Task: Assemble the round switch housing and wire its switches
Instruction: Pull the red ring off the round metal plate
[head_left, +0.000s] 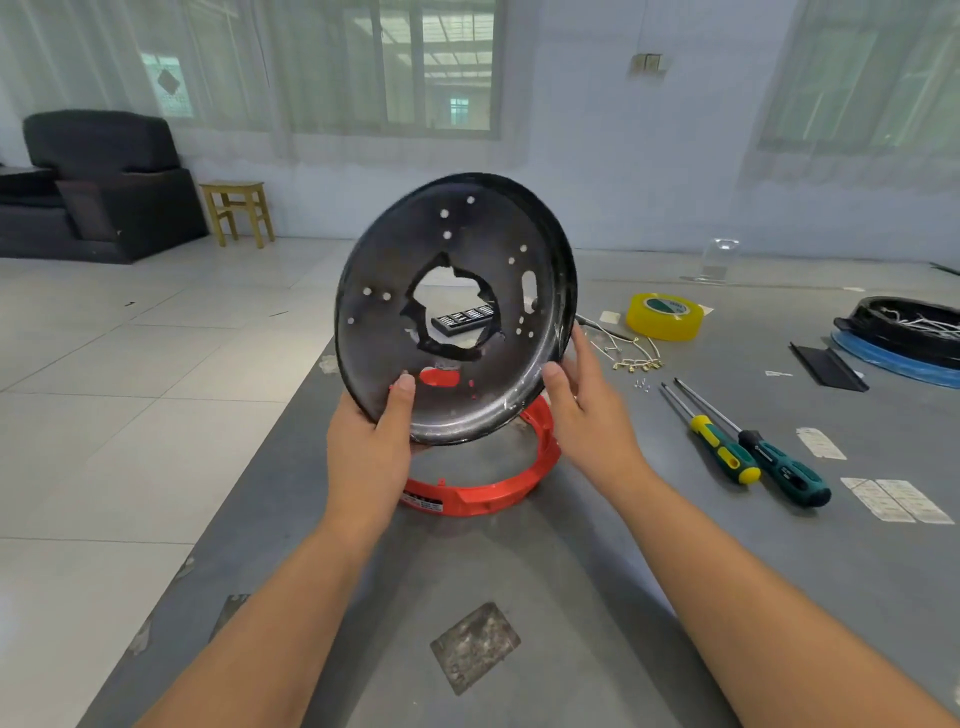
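A black round metal plate (384, 260) with a jagged central hole and several small holes is held tilted above the table, its inner face toward me. My left hand (371, 447) grips its lower left rim, thumb on the inner face. My right hand (587, 410) holds the lower right rim, thumb on the edge and fingers behind. Below the plate a red plastic ring (488, 493) lies flat on the grey table (519, 597). White wires with brass terminals (631, 358) lie to the right.
Two screwdrivers (748, 447) lie right of the ring, small screws (642, 384) just beyond them. A yellow tape roll (665, 316), paper labels (896, 499), a black strip (828, 366) and another black housing on a blue ring (904, 338) sit farther right. A bit set (462, 319) shows through the hole.
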